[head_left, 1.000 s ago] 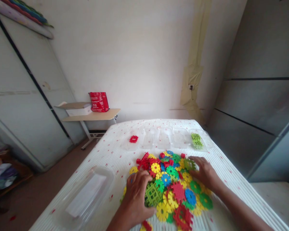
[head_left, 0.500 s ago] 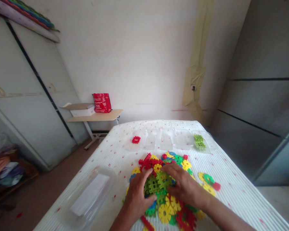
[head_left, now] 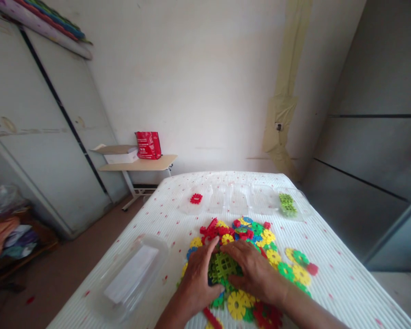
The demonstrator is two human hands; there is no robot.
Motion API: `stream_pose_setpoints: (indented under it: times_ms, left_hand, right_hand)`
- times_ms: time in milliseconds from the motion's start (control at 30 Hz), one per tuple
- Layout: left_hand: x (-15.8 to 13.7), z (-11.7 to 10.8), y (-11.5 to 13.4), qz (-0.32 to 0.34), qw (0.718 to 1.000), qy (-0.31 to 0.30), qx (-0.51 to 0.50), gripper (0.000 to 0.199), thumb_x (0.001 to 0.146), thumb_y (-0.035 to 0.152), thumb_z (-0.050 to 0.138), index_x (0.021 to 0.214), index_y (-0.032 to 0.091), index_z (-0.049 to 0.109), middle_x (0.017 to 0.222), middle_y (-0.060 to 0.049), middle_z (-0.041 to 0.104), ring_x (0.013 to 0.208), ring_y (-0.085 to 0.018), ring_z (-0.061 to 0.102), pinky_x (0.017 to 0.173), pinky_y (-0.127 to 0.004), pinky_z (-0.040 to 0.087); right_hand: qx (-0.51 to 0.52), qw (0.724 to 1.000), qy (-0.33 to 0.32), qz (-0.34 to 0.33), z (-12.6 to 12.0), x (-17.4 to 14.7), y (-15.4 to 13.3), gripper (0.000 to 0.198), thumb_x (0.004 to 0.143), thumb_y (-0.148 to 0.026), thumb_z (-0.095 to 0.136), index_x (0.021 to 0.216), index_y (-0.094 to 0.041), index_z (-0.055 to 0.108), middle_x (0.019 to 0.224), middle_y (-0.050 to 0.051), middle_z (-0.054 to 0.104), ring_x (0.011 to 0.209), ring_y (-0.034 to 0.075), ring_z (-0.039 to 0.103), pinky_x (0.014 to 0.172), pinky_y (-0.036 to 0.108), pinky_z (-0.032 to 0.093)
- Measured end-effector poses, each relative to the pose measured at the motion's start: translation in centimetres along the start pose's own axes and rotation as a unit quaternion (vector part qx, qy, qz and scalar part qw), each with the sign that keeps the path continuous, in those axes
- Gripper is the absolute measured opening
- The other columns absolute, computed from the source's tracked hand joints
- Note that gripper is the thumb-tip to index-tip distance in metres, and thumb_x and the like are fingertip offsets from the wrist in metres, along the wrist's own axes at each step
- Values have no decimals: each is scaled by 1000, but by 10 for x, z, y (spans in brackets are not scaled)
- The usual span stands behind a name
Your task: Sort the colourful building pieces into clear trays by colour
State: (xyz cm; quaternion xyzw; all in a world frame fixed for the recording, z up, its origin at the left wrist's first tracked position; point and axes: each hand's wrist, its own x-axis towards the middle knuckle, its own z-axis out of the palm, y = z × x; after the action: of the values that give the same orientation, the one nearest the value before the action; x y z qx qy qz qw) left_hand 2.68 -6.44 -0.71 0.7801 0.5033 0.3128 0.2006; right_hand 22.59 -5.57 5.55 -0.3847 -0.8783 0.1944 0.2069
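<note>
On the table lies a heap of plastic building pieces: yellow, green and blue notched discs [head_left: 237,305], red notched pieces [head_left: 267,315], and light green square lattice pieces [head_left: 224,266] in the middle. My left hand [head_left: 199,276] rests at the left side of the lattice pieces, its thumb and fingers spread apart. From the right, my right hand [head_left: 255,272] curves over the same lattice pieces, with its thumb and fingers around their edge. The palms and part of the heap are hidden.
Behind the heap is a clear divided tray [head_left: 239,198] with a red square piece [head_left: 196,198] at left and light green lattice pieces [head_left: 287,204] at right. A clear plastic container [head_left: 157,256] with white paper [head_left: 132,274] stands left. Loose discs [head_left: 300,257] lie right.
My right hand has moved left, closer to my left hand, and the light green lattice pieces have shifted with it. More discs show to its right. The view has turned slightly.
</note>
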Motion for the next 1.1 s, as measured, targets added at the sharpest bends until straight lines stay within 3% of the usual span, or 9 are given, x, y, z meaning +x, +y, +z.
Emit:
stream_pose_setpoints:
  times_ms: [267,533,833,967,1100]
  left_hand:
    - [3,3,-1,0,1000,13,5,96,55,4,58,141,27,24,141,-7,39,127,-27,36,105,-48,31]
    - [4,2,0,-1,1000,18,10,96,53,4,57,141,26,25,139,-8,43,124,-27,42,103,-47,34]
    - [4,9,-13,13,999,38,23,99,53,2,56,141,30,20,132,-8,48,118,-28,47,98,-46,40]
    - [4,10,-15,12,999,39,22,102,54,2,55,142,32,14,123,-8,52,113,-27,49,98,-47,40]
    - [5,6,-10,8,999,33,17,102,57,2,54,143,32,9,117,-7,54,111,-26,50,97,-47,40]
  right_hand:
    - [-29,999,-31,28,1,1,-7,61,72,-27,65,129,-30,44,122,5,54,109,25,46,94,40,32]
    - [-64,997,-20,36,3,3,-6,62,68,-26,67,125,-29,46,113,4,57,103,24,46,91,38,31]
    - [-100,995,12,26,6,1,4,53,63,-37,71,112,-23,55,102,6,60,95,25,49,87,38,35]
    - [-108,990,88,29,-21,-7,27,46,67,-31,66,111,-21,56,101,7,61,94,24,52,82,37,39]
    - [-167,960,217,62,-78,-24,82,38,73,-29,61,110,-19,57,101,10,64,91,25,57,82,39,43]
